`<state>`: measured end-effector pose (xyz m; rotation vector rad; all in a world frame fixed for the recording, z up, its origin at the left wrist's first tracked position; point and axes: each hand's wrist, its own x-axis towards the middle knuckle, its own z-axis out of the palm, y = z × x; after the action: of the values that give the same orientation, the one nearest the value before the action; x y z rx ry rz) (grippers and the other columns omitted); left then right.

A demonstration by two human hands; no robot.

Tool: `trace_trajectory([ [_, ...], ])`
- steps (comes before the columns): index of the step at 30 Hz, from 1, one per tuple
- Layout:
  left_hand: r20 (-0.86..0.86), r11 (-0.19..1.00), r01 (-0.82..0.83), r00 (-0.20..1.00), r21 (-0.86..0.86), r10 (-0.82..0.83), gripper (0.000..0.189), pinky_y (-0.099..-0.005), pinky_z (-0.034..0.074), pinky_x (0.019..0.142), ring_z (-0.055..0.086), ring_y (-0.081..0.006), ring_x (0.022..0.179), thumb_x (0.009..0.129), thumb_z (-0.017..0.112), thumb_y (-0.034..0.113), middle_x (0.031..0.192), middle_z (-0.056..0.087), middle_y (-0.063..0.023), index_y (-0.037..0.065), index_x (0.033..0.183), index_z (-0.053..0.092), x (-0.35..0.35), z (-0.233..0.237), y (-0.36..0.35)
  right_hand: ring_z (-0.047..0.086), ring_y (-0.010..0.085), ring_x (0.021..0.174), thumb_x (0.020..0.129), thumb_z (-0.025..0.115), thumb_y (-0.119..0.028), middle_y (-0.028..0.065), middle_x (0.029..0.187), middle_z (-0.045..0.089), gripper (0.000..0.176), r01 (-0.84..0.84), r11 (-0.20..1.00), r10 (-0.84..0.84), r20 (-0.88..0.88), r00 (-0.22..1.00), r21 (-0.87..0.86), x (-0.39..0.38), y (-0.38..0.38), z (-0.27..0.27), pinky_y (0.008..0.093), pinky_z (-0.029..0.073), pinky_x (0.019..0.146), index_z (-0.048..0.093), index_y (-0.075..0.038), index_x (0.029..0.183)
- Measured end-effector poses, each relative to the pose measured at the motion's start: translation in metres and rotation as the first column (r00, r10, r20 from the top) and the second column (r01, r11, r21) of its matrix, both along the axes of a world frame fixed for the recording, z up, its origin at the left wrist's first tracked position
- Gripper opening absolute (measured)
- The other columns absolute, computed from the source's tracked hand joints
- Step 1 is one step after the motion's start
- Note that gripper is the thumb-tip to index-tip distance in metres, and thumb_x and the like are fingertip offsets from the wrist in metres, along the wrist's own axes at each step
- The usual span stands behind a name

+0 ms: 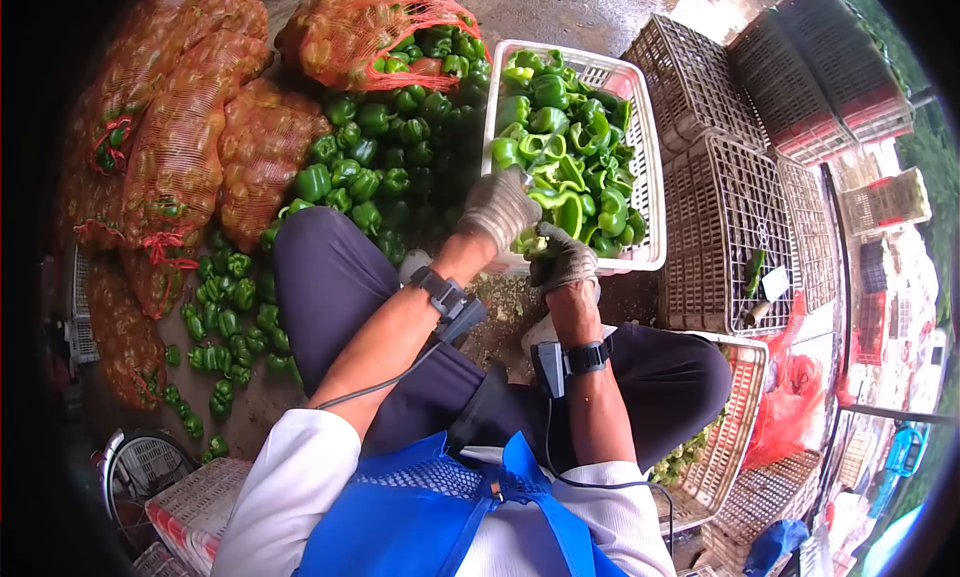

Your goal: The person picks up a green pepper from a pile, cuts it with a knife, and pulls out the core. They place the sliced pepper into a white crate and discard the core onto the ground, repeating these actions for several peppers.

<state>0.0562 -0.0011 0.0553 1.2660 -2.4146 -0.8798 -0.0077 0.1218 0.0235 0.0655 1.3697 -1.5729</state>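
My left hand (500, 212), in a grey work glove, is closed at the near left corner of a white plastic crate (655, 177). What its fingers grip is hidden. Just below and to the right, my right hand (566, 260), gloved too with dark fingers, is closed around a pale green piece of bell pepper (532, 243). Inside the crate lie cut green bell peppers (570, 212), many opened into hollow halves and strips. Whole green bell peppers (365, 167) are heaped on the floor left of the crate.
Full red mesh sacks (180, 127) stand at the left; an opened mesh sack (350, 37) spills peppers at the back. Stacked plastic crates (690, 227) rise at the right. A crate with pale green scraps (685, 457) sits beside my right knee, near red netting (790, 397).
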Motion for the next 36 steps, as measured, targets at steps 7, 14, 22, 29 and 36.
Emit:
trace_trajectory([
  [7, -0.08, 0.978, -0.114, 0.988, 0.177, 0.13, 0.022, -0.0342, 0.051, 0.056, 0.065, -0.0218, 0.061, 0.057, 0.074, 0.013, 0.068, 0.065, -0.0162, 0.0, 0.072, 0.064, -0.003, -0.019, -0.016, 0.049, 0.0122, 0.049, 0.071, 0.072, -0.007, 0.0033, 0.069, 0.059, 0.028, -0.039, 0.994, 0.009, -0.283, 0.959, -0.1, 0.001, 0.001, 0.018, 0.0255, 0.038, 0.046, 0.062, -0.002, 0.097],
  [14, -0.435, 0.939, 0.015, 0.889, 0.343, 0.144, 0.019, -0.0334, 0.048, 0.052, 0.06, -0.0151, 0.059, 0.061, 0.075, 0.007, 0.067, 0.065, -0.0086, -0.002, 0.075, 0.065, -0.005, -0.081, -0.03, 0.058, 0.0141, 0.067, 0.07, 0.068, -0.013, 0.0078, 0.094, 0.062, 0.07, -0.002, 0.839, -0.008, -0.015, 1.0, -0.544, -0.02, 0.005, 0.014, 0.026, 0.048, 0.058, 0.043, 0.003, 0.133],
  [22, -0.341, 0.989, -0.002, 0.938, 0.149, 0.053, 0.014, -0.0297, 0.05, 0.054, 0.06, -0.0135, 0.056, 0.062, 0.072, 0.008, 0.066, 0.065, -0.0067, 0.001, 0.072, 0.065, 0.002, -0.051, -0.042, 0.037, 0.0094, 0.038, 0.09, 0.048, -0.035, 0.0061, 0.067, 0.055, 0.055, 0.199, 0.679, 0.112, 0.368, 0.923, -0.707, -0.044, 0.039, 0.051, 0.0246, 0.035, 0.037, 0.041, -0.003, 0.135],
  [29, -0.571, 0.841, -0.042, 0.716, 0.539, 0.402, 0.025, -0.0309, 0.045, 0.041, 0.058, -0.0185, 0.049, 0.064, 0.08, 0.009, 0.067, 0.064, -0.0094, -0.001, 0.081, 0.065, -0.036, 0.005, -0.054, 0.044, 0.0089, 0.054, 0.093, 0.043, -0.031, 0.0087, 0.084, 0.056, 0.043, 0.268, 0.655, 0.087, 0.422, 0.902, -0.707, -0.054, 0.042, 0.034, 0.025, 0.038, 0.049, 0.05, -0.002, 0.125],
  [36, -0.524, 0.81, 0.231, 0.845, 0.538, 0.107, 0.031, -0.025, 0.05, 0.052, 0.061, -0.0143, 0.06, 0.067, 0.079, 0.009, 0.071, 0.065, -0.0079, -0.001, 0.091, 0.062, -0.047, 0.045, -0.042, 0.058, 0.0183, 0.068, 0.089, 0.061, -0.039, 0.0149, 0.096, 0.061, 0.048, 0.375, 0.693, -0.071, 0.459, 0.885, -0.615, -0.052, 0.043, 0.047, 0.0264, 0.048, 0.057, 0.052, -0.002, 0.118],
])
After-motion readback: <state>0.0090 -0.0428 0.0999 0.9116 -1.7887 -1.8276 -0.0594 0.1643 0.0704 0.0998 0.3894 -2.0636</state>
